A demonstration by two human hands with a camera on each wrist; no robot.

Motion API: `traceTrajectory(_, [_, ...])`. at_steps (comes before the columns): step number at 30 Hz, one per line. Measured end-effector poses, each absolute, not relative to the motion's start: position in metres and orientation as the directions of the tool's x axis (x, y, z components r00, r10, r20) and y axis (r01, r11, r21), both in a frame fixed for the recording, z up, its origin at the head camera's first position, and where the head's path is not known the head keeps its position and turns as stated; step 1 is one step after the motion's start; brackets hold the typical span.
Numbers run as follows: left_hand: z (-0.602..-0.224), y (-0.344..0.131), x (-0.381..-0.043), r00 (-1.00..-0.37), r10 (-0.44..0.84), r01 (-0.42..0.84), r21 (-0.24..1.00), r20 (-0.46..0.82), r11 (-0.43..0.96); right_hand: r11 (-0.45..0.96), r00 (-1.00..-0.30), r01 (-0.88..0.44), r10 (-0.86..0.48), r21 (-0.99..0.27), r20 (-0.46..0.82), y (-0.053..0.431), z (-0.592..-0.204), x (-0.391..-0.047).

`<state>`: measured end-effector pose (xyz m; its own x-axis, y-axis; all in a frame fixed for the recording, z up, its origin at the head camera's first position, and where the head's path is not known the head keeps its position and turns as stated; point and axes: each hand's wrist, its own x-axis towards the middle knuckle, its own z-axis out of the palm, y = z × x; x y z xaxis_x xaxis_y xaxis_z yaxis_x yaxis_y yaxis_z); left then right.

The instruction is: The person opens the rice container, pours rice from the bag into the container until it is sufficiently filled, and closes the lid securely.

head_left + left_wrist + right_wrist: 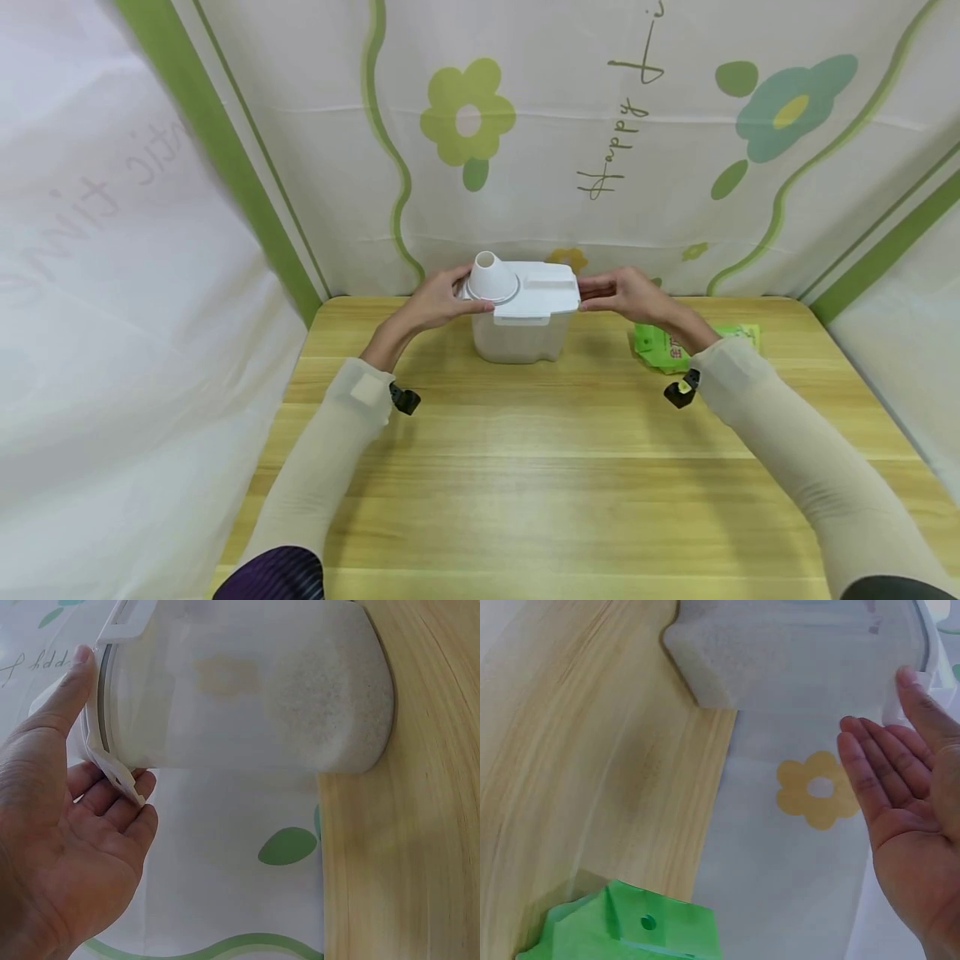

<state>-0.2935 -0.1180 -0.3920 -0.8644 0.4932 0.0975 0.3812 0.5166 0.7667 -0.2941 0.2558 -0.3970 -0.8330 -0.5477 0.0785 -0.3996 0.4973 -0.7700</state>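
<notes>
A translucent storage container [519,339] with a white lid [551,292] stands at the table's far edge. White, rice-like grains [311,705] fill its lower part. On the lid's left side rises a white cone-shaped piece [491,279]. My left hand [437,302] holds the lid's left end, its thumb along the front edge and fingers curled around a flipped-out side latch [116,776]. At the other end, my right hand [632,293] touches the lid's side clip [895,705] with the thumb; its fingers extend alongside, fairly straight.
A green plastic bag [663,350] lies flat on the wooden table [525,475], under and beyond the right forearm. White printed curtains [555,200] hang directly behind the table and along both sides.
</notes>
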Motion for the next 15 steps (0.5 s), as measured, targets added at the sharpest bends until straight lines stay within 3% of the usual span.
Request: traceTrajectory(15, [-0.3948,-0.119,-0.2951,-0.86,0.499,0.394,0.765,0.111,0.509,0.452,-0.851,-0.38,-0.513,-0.807,0.114,0.2542,-0.408,-0.2945])
